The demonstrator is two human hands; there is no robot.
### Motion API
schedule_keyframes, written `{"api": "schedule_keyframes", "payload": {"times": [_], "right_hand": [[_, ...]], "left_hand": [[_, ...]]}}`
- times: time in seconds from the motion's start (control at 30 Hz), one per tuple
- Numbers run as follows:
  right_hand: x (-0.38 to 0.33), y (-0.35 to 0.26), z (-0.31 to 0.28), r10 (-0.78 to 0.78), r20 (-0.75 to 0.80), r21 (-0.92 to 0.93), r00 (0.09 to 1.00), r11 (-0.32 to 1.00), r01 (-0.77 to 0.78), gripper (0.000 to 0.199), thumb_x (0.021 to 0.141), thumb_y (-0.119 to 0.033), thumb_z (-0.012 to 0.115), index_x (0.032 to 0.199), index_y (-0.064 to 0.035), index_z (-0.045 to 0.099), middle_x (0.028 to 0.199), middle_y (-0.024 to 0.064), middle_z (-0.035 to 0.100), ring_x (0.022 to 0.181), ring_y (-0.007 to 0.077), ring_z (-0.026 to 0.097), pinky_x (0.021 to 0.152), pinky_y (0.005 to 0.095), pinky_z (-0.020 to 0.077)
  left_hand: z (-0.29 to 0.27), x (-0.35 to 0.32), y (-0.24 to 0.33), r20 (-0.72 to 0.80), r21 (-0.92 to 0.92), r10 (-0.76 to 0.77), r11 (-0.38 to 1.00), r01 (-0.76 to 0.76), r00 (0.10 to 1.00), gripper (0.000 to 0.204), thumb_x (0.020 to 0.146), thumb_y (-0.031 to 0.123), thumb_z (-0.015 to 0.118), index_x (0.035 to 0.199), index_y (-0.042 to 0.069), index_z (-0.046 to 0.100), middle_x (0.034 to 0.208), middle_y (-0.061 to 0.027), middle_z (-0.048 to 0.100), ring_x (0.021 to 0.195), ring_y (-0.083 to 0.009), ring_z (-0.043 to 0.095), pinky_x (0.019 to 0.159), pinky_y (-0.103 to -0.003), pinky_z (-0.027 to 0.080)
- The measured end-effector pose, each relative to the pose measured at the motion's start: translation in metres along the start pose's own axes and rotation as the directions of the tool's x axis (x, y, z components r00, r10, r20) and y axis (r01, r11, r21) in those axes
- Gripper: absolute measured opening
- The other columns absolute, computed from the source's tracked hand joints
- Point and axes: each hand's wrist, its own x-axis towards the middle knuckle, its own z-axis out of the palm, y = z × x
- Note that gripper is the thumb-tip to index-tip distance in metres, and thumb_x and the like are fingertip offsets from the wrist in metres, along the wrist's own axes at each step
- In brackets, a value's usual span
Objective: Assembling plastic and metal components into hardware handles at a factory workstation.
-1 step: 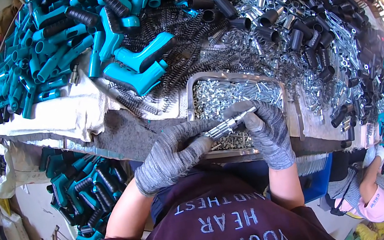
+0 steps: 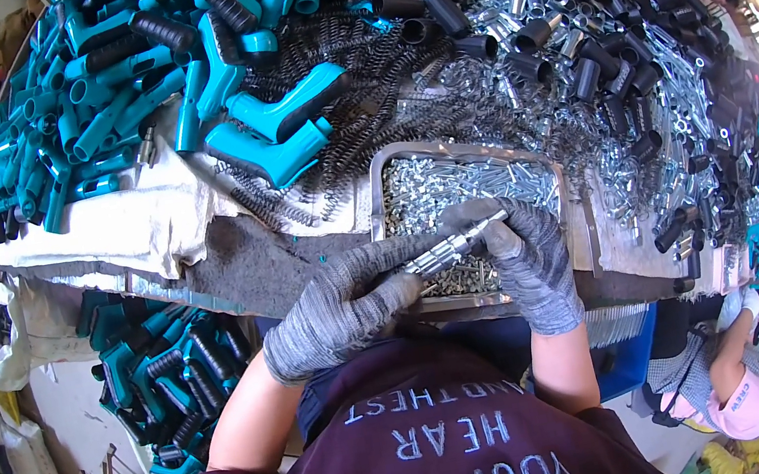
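One tray [image 2: 377, 199] of parts [image 2: 437, 189] (metal piece [image 2: 448, 252] above)

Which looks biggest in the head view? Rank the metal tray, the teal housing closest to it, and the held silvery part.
1. Metal tray
2. Teal housing closest to it
3. Held silvery part, partly covered

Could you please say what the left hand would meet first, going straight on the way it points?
Past the metal part in its grip, the left hand would probably meet the right hand first, though depth is hard to judge.
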Motion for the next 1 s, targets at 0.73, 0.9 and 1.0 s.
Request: {"api": "schedule_keyframes", "payload": {"times": [0.73, 0.9, 1.0], "right_hand": [[0.004, -0.015, 0.005, -0.013, -0.099, 0.156, 0.995, 0.987, 0.029, 0.054, 0.096, -0.045, 0.051, 0.105, 0.0068, 0.063, 0.102, 0.0224, 0.066, 0.089, 0.0291, 0.068, 0.083, 0.0394, 0.0550], [0.003, -0.015, 0.009, 0.024, -0.145, 0.319, 0.989, 0.947, 0.023, 0.052, 0.091, -0.046, 0.059, 0.099, 0.0054, 0.064, 0.099, 0.0228, 0.067, 0.091, 0.0313, 0.067, 0.083, 0.0411, 0.0552], [0.003, -0.012, 0.010, -0.018, -0.234, 0.195, 0.972, 0.979, 0.064, 0.050, 0.087, -0.045, 0.065, 0.095, 0.0045, 0.064, 0.094, 0.0202, 0.068, 0.087, 0.0293, 0.067, 0.081, 0.0392, 0.0551]], "left_hand": [[0.011, 0.004, 0.005, 0.273, -0.360, -0.157, 0.898, 0.252, 0.949, 0.055, 0.093, 0.022, 0.058, 0.142, 0.005, 0.041, 0.079, 0.0011, 0.054, 0.063, -0.0055, 0.049, 0.054, -0.018, 0.042], [0.019, 0.001, 0.012, 0.242, -0.391, -0.178, 0.882, 0.264, 0.954, 0.055, 0.092, 0.019, 0.059, 0.142, 0.004, 0.041, 0.080, 0.0005, 0.054, 0.064, -0.0061, 0.051, 0.054, -0.018, 0.043], [0.023, 0.000, 0.008, 0.197, -0.358, -0.199, 0.897, 0.259, 0.960, 0.054, 0.093, 0.018, 0.059, 0.142, 0.004, 0.041, 0.081, 0.0004, 0.054, 0.065, -0.0061, 0.051, 0.055, -0.018, 0.043]]}}
